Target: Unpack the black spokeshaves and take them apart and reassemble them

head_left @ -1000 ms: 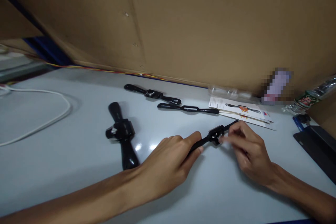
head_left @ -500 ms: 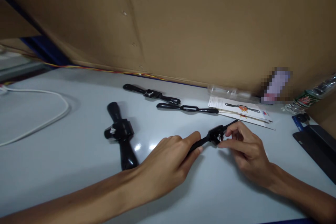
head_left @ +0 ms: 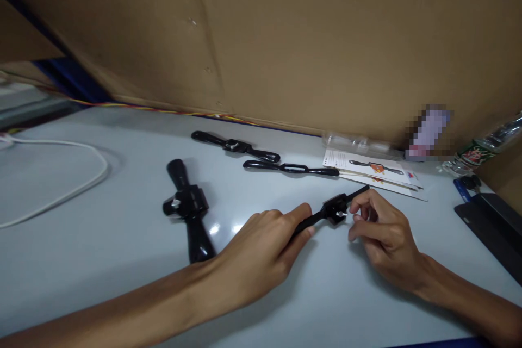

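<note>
My left hand (head_left: pixel 269 247) is closed round one handle of a black spokeshave (head_left: pixel 335 211), which slants up to the right above the table. A silvery thumbscrew (head_left: pixel 341 214) sticks out from its middle body. Just right of that screw is my right hand (head_left: pixel 385 234), its fingers bent and thumb and forefinger apart, with nothing between them. A larger black spokeshave (head_left: pixel 190 204) lies at the left, its lower end partly behind my left forearm. Farther back lie another spokeshave (head_left: pixel 234 145) and a black spokeshave body (head_left: pixel 294 168) with an open slot.
Printed cards (head_left: pixel 377 171) and clear plastic packaging (head_left: pixel 354 144) lie by the cardboard wall (head_left: pixel 310 49). A plastic bottle (head_left: pixel 475 152), a blue pen-like item (head_left: pixel 462 190) and a dark flat case (head_left: pixel 493 228) are at the right. A white cable (head_left: pixel 95 157) loops at the left.
My right thumb and forefinger have come off the thumbscrew and moved slightly right, so the screw shows fully. My left hand and its spokeshave have stayed nearly still.
</note>
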The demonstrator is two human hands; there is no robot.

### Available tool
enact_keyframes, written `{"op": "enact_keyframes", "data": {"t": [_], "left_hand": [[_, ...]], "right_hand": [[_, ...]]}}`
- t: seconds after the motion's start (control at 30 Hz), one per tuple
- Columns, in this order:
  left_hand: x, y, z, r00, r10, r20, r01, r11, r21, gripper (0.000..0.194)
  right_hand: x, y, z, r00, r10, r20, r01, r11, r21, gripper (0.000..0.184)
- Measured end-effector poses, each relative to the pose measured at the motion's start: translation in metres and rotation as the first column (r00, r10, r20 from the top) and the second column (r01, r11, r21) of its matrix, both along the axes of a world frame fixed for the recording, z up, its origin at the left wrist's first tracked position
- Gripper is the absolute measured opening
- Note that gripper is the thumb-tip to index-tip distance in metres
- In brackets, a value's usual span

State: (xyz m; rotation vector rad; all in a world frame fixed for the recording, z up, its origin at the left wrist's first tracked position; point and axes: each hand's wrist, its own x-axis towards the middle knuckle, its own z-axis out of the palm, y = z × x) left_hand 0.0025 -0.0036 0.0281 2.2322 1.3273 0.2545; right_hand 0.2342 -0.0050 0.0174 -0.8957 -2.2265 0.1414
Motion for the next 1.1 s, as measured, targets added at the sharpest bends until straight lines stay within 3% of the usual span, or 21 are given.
{"op": "enact_keyframes", "data": {"t": [0.17,0.3,0.5,0.67,0.8,0.93,1.1], "left_hand": [[-0.001,-0.001,-0.001,1.000,-0.006,0.024,0.005,0.999,0.040,0.026],[0.000,0.000,-0.002,1.000,-0.004,0.020,0.003,0.999,0.048,0.026],[0.001,-0.001,-0.003,1.000,-0.011,0.022,0.009,0.997,0.075,0.026],[0.002,-0.001,-0.003,1.000,-0.008,-0.005,0.009,0.999,0.051,0.026],[0.002,-0.001,-0.002,1.000,0.002,0.005,-0.002,0.999,0.041,0.026],[0.002,-0.001,-0.003,1.000,0.001,0.016,-0.002,0.997,0.073,0.025],[0.002,-0.002,-0.004,1.000,-0.012,0.000,0.012,0.997,0.074,0.026]], "right_hand": [[-0.001,0.000,0.001,0.983,-0.181,0.019,0.182,0.982,-0.058,0.009],[-0.004,0.003,-0.004,0.956,-0.265,0.129,0.279,0.954,-0.106,0.020],[-0.012,0.004,-0.002,0.964,-0.244,0.107,0.258,0.955,-0.144,0.022],[-0.014,0.000,0.001,0.975,-0.208,0.072,0.217,0.965,-0.147,0.010],[-0.012,-0.001,0.003,0.987,-0.161,0.024,0.163,0.980,-0.116,0.026],[-0.010,0.001,0.001,0.971,-0.236,0.040,0.239,0.964,-0.119,0.009],[-0.014,0.004,-0.004,0.947,-0.297,0.123,0.317,0.926,-0.204,0.016]]}}
